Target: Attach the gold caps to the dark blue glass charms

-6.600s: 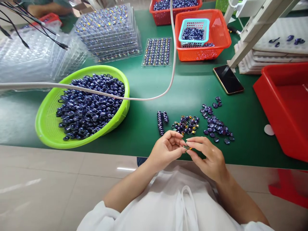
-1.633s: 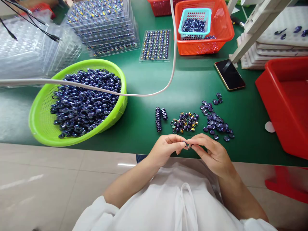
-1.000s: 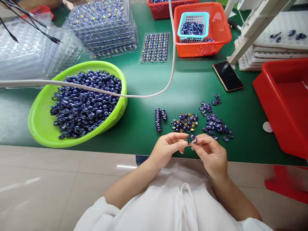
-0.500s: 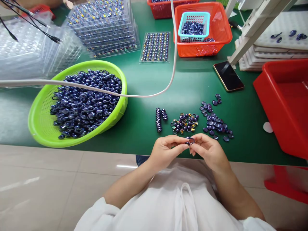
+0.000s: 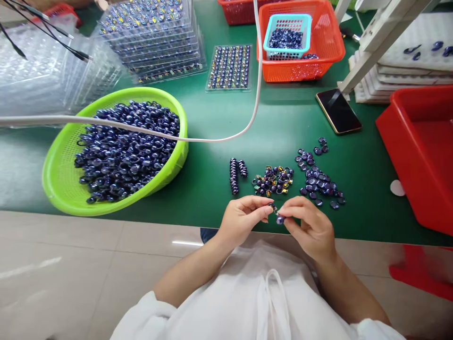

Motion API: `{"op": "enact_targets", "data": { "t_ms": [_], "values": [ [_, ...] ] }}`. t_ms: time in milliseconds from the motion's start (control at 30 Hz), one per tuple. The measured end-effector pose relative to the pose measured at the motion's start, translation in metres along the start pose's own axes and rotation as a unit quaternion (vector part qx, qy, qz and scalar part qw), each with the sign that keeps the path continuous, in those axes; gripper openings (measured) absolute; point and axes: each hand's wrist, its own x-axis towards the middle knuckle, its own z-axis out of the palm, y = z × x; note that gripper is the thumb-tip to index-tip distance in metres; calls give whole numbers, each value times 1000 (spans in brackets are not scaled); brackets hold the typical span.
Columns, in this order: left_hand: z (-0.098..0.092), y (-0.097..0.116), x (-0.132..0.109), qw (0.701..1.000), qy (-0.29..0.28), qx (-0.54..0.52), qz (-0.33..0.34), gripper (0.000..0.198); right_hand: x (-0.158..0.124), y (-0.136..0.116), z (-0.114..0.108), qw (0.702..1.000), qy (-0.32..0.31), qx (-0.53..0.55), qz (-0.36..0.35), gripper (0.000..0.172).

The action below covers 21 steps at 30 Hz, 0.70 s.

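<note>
Navy glossy pc [image 5: 280, 220] pinched in R hand grip [image 5: 310, 225]; L hand grip [image 5: 243, 218] pinching small dk pc [image 5: 272, 206], nr desk [image 5: 208, 198] edge.

a phone [image 5: 339, 111] lies near a red bin [image 5: 412, 163].

The single view comes from a camera worn on the person's head, facing forward and steeply down. The wearer's white top [image 5: 255, 302] fills six o'clock, close under the lens. The left hand [image 5: 244, 219] and right hand [image 5: 309, 229] sit between five and six, near enough to tell fingers apart. The green table [image 5: 205, 184] spreads across the middle, taking in a lime basket [image 5: 58, 182] at nine and a red bin [image 5: 414, 165] at three. Toward eleven, the tray stack [image 5: 159, 52] is farther off, cut by the upper edge; ten o'clock looks hazy, probably clear trays [image 5: 38, 75].
</note>
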Motion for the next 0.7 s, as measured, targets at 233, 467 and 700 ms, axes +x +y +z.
{"op": "enact_targets", "data": {
  "t_ms": [233,467,700],
  "values": [
    [0,0,-3,1000,-9,-8,-14,21,0,-3,-2,991,19,-66,-112,58],
    [1,-2,-3,1000,-9,8,7,18,-2,-3,1,990,33,-85,-109,58],
    [-1,-4,-4,999,-10,29,27,18,-2,-2,2,987,44,-119,-100,49]
  ]
}}
